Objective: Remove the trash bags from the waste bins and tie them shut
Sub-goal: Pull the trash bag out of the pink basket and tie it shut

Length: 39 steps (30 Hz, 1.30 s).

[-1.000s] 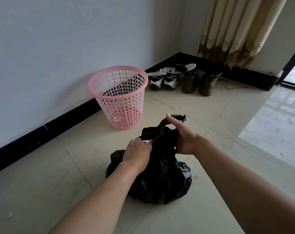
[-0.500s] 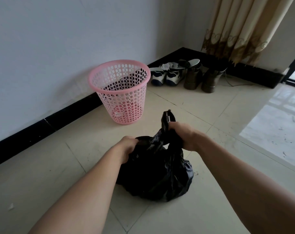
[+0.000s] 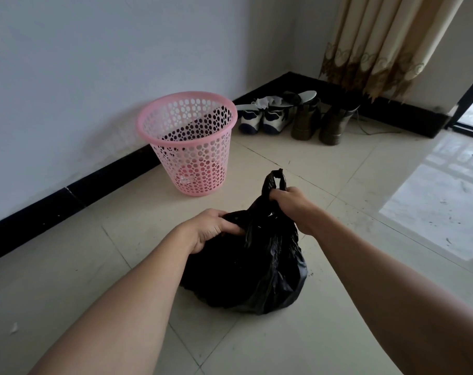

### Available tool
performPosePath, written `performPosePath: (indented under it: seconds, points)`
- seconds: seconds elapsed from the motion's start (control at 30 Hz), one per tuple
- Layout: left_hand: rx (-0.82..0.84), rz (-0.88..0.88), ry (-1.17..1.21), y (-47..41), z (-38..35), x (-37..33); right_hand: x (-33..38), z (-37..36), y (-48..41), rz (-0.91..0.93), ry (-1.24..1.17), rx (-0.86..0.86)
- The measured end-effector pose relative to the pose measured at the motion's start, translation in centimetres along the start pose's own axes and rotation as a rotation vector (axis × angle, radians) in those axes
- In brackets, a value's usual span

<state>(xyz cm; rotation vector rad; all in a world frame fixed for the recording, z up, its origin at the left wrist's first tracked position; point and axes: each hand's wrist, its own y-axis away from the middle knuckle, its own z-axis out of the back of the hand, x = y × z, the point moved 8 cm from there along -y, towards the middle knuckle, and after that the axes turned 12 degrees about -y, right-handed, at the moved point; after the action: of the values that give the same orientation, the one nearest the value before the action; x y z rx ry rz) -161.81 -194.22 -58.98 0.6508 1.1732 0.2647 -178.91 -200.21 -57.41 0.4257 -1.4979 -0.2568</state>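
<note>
Since a second ago the right hand [image 3: 292,204] has closed round the twisted neck of the black bag [image 3: 270,272], whose tail now stands above the fist. The left hand [image 3: 213,228] grips a fold on the bag's left side. The bag sits on the near floor [image 3: 346,182], right of the pink bin [image 3: 200,169].

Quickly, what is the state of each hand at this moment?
Left hand: closed, gripping the top of the black trash bag.
Right hand: closed, gripping the bag's twisted neck.
</note>
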Motion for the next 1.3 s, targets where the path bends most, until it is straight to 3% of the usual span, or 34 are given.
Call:
performPosePath:
  seconds: [0.1,0.2,0.33,0.53,0.63,0.73,0.97,1.2,1.3]
  points:
    - [-0.229,0.067,-0.113,-1.0,1.4,0.8,0.0,-0.5,0.0,0.025,-0.048,0.027]
    - [-0.377,0.089,-0.071,-1.3,2.6,0.9,0.5,-1.3,0.4,0.037,-0.155,0.105]
    - [-0.406,0.097,0.222,-1.0,3.2,1.2,0.0,-0.7,0.0,-0.034,-0.379,0.072]
    - [-0.376,-0.036,0.798,-0.4,4.6,0.3,-0.5,0.5,0.2,-0.103,-0.570,-0.073]
    - [-0.419,-0.037,0.903,-0.2,5.1,0.2,-0.8,0.8,0.4,-0.140,-0.635,-0.148]
    - [-0.464,-0.015,0.924,0.2,5.5,1.0,-1.4,2.4,0.3,-0.189,-0.670,-0.263]
    - [-0.677,0.228,0.943,2.0,8.1,7.5,-5.9,9.8,0.4,-0.341,-0.814,-0.688]
    - [-0.805,0.306,0.937,3.5,10.4,10.7,-9.3,13.3,1.8,-0.522,-0.875,-0.776]
    - [-0.929,0.245,0.641,4.1,11.5,10.4,-9.2,13.5,1.6,-0.492,-0.820,-0.737]
